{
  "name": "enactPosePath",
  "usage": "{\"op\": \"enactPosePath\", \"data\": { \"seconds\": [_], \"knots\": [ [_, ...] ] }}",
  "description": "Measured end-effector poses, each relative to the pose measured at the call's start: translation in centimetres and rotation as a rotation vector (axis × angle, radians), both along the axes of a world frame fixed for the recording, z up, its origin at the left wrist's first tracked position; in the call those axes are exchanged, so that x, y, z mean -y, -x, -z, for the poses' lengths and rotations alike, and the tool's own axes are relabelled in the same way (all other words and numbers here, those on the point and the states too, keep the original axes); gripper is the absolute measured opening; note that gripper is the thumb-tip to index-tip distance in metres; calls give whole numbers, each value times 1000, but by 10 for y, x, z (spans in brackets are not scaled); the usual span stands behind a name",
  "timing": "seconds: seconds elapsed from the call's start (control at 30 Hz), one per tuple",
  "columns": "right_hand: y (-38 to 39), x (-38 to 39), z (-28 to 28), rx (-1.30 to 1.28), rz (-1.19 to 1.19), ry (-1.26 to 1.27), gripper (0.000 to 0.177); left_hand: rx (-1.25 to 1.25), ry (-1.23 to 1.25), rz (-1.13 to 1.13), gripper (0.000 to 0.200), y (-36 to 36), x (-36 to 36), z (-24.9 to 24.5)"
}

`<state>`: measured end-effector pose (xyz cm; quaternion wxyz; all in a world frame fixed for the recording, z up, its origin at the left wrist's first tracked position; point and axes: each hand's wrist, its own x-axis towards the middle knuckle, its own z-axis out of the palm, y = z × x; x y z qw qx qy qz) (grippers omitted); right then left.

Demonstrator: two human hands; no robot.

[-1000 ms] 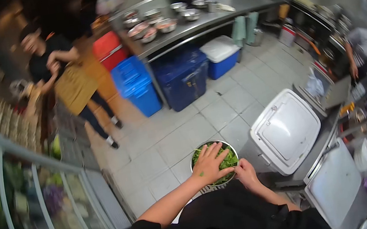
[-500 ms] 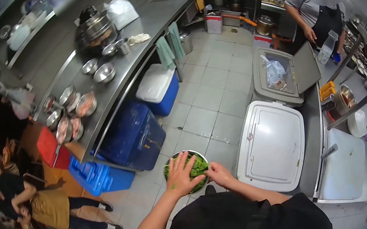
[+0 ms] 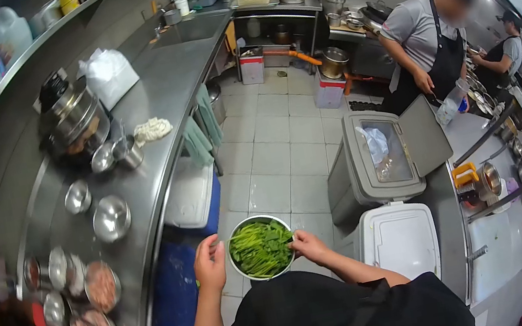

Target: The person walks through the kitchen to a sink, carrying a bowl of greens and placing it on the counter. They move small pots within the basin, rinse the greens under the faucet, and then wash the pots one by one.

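Observation:
A round metal bowl (image 3: 236, 226) full of chopped leafy greens (image 3: 259, 250) is in front of my body, above the tiled floor. The cut stems lie mostly in the middle and left, with leaves at the upper right. My right hand (image 3: 308, 247) grips the bowl's right rim between thumb and fingers. Just off the left rim, my left hand (image 3: 209, 263) is raised with its fingers loosely bent and apart, holding nothing. A small green scrap clings near its outer edge.
On the left, a steel counter (image 3: 156, 160) carries bowls of raw meat (image 3: 102, 286), pots and a white bag (image 3: 108, 77). At right stand an open grey bin (image 3: 340, 173) and a white-lidded cooler (image 3: 401, 243). A co-worker (image 3: 425, 43) holds a clear container; another person stands behind.
My left hand has lifted off the greens and moved left, uncovering them. My right hand stays at the bowl's rim. The camera view has turned to the right.

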<state>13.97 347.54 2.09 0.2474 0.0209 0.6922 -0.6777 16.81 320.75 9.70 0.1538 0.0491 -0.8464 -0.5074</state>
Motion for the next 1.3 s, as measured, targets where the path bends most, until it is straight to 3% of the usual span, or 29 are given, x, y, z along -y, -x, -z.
{"op": "enactPosePath", "data": {
  "seconds": [0.03, 0.1, 0.17, 0.2, 0.23, 0.3, 0.43, 0.57, 0.63, 0.73, 0.9, 1.07, 1.13, 1.2, 1.3],
  "knots": [
    [18, 1, -9, 11, 65, 14, 14, 2, -6, 13, 33, 28, 11, 7],
    [56, 1, -15, -10, 133, 24, 15, 381, -94, 200, 28, 87, 27, 20],
    [89, 0, -23, -41, 254, -38, 17, 501, -196, 330, 29, 138, 27, 29],
    [103, 4, -56, -64, 276, -176, 19, 591, -341, 403, 27, 164, 20, 26],
    [124, 4, -50, -72, 290, -167, 19, 675, -487, 475, 25, 192, 13, 24],
    [162, -2, -36, 21, 408, 1, 18, 681, -481, 516, 22, 247, 1, 24],
    [256, -14, -27, -7, 414, -27, 16, 736, -424, 535, 18, 346, -19, 31],
    [378, -25, -34, -52, 314, 27, 17, 595, -448, 422, 13, 440, -23, 42],
    [436, -24, -62, -69, 213, 5, 18, 561, -467, 338, 9, 481, -20, 24],
    [515, -20, -87, -33, 93, 222, 29, 457, -669, 160, 7, 537, -9, -6],
    [630, -27, -66, 2, -24, 152, 29, 291, -730, -91, 8, 636, 42, -4],
    [721, -67, 16, 140, 51, -135, 30, 162, -828, -279, 10, 754, 95, 9],
    [741, -93, 52, 261, 77, -388, 34, 161, -830, -350, 10, 802, 115, 15],
    [753, -121, 62, 189, -73, -727, 38, 149, -817, -456, 12, 846, 132, 21],
    [757, -179, 94, 304, -163, -812, 36, 81, -822, -493, 13, 908, 148, 17]
  ]
}}
